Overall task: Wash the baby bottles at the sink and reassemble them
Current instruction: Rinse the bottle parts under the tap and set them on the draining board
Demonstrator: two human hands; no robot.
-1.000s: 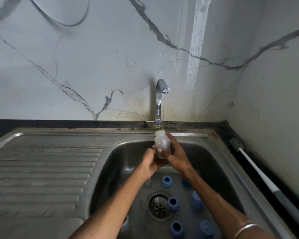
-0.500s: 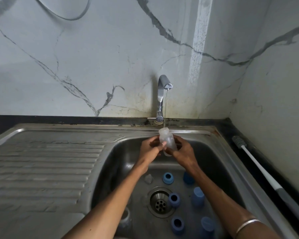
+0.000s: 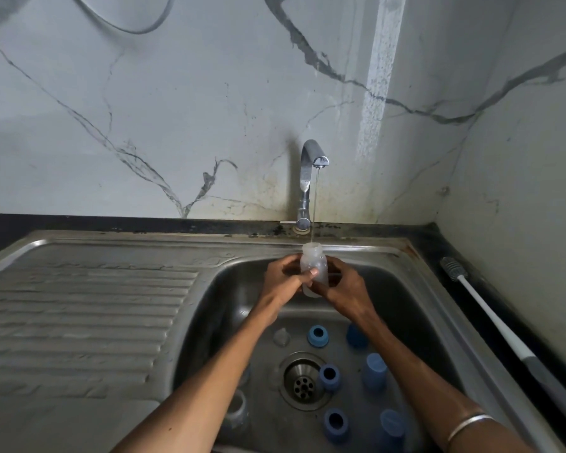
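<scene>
The bottle [image 3: 313, 269] was held upright above the sink [image 3: 415, 289] basin, beneath the tap [image 3: 308, 178]. It was gripped by curled fingers of the left hand [image 3: 283, 278] and right hand [image 3: 345, 286].

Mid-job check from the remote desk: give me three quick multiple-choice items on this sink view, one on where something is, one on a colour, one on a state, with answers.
1. Where does the long-handled brush lie?
A. in the basin
B. on the dark counter right of the sink
C. on the drainboard

2. What colour are the rings and caps on the basin floor?
A. blue
B. red
C. yellow

3. What is the state of the tap?
A. off and dry
B. running a thin stream
C. covered by a cloth

Answers:
1 B: the white handle runs along the counter by the right wall.
2 A: each ring and cap around the drain is blue.
3 B: a thin stream falls from the spout into the open mouth of the clear bottle, which the left hand and right hand grip upright.
</scene>
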